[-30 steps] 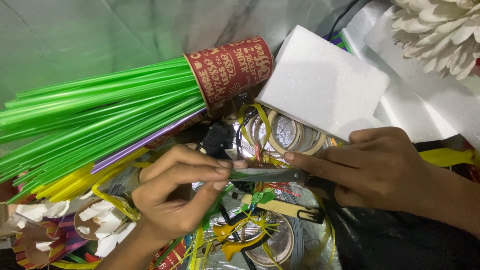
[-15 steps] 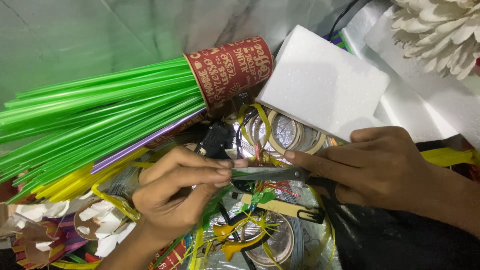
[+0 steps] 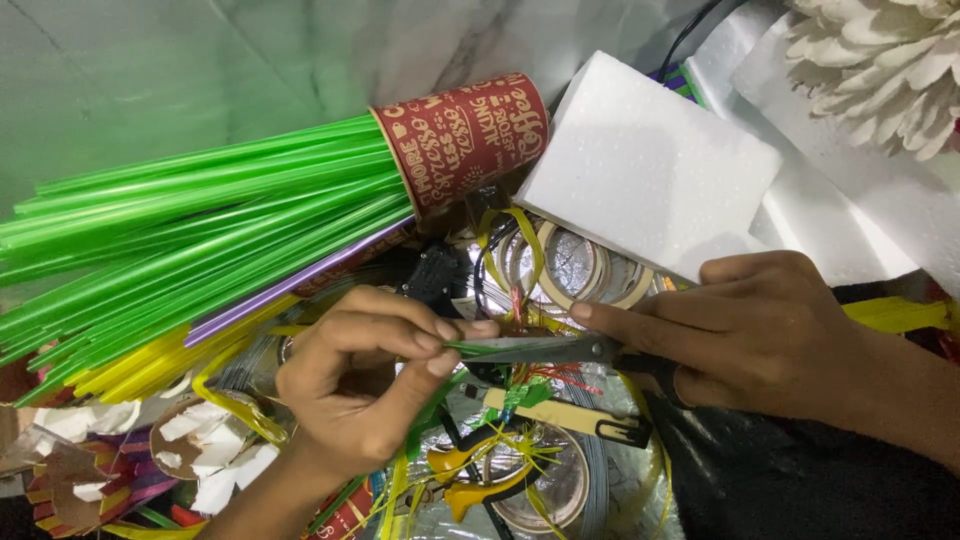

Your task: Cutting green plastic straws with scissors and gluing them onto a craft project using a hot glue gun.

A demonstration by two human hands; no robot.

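The right hand [image 3: 770, 335] is closed around the dark handles of a pair of steel-bladed scissors [image 3: 545, 349], forefinger laid straight along the top of the tool — a grip that steadies the blades and aims them leftward. The blades look nearly shut on a thin green strip of straw [image 3: 462, 348], which the left hand [image 3: 365, 385] pinches between thumb and fingertips right at the scissor tips, seemingly so the piece stays taut and cannot slip as it is cut. Above the scissors a dark red printed paper cup [image 3: 462, 140] lies on its side with a bundle of long green plastic straws [image 3: 190, 235] fanning out of it, within easy reach; a white foam block [image 3: 650, 165] sits above the scissors to the right, and rolls of clear tape [image 3: 570, 265] lie just above the blades. Compared with a second ago, the left hand's fingers have curled a little tighter and risen slightly — the scissors and the right hand have hardly shifted.
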